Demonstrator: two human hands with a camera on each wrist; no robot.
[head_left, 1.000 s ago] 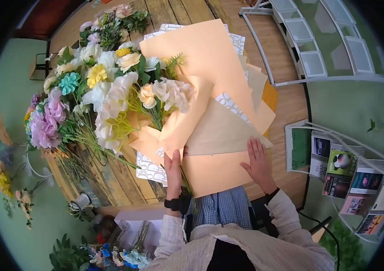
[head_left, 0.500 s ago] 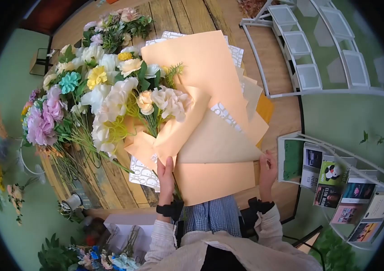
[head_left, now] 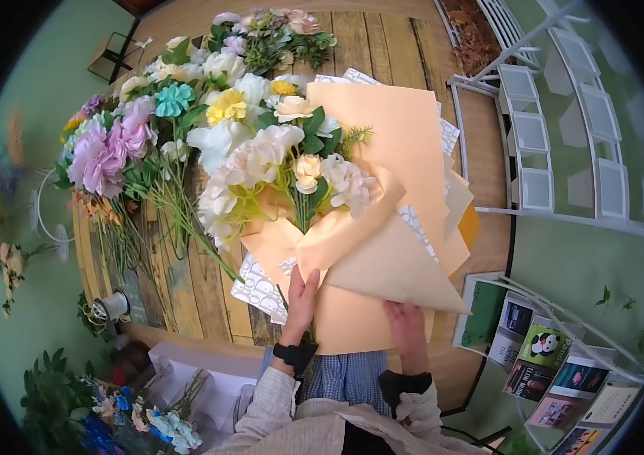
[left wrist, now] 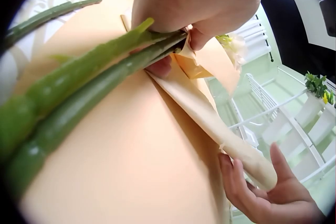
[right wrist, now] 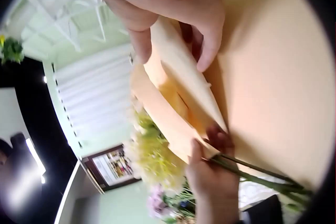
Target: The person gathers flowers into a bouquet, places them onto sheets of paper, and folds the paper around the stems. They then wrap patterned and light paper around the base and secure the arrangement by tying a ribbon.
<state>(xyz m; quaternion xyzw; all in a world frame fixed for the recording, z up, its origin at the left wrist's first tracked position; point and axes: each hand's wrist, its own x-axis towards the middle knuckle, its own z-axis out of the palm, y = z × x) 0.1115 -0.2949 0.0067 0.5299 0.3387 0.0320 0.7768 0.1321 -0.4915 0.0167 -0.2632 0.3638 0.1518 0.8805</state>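
A bouquet of cream hydrangeas and a peach rose [head_left: 308,173] lies partly wrapped in peach paper [head_left: 360,322]. My left hand [head_left: 303,299] grips the gathered paper at the bouquet's neck. In the left wrist view, green stems [left wrist: 100,85] stick out beneath that hand. My right hand [head_left: 407,326] holds the raised edge of the beige paper flap [head_left: 397,265]. In the right wrist view the curved flap [right wrist: 184,66] lies between its thumb and curled fingers. The flap's corner juts out to the right, past the hand.
More artificial flowers [head_left: 109,144] cover the left of the wooden table [head_left: 204,292]. White patterned sheets [head_left: 261,284] lie under the peach ones. A spool [head_left: 112,305] stands at the table's near left edge. Right of the table are a magazine rack [head_left: 549,356] and white shelves [head_left: 526,136].
My right hand has gone from lying flat on the paper to holding the beige flap's edge, and has moved inward, lifting it. The left hand keeps its grip; the head view has shifted.
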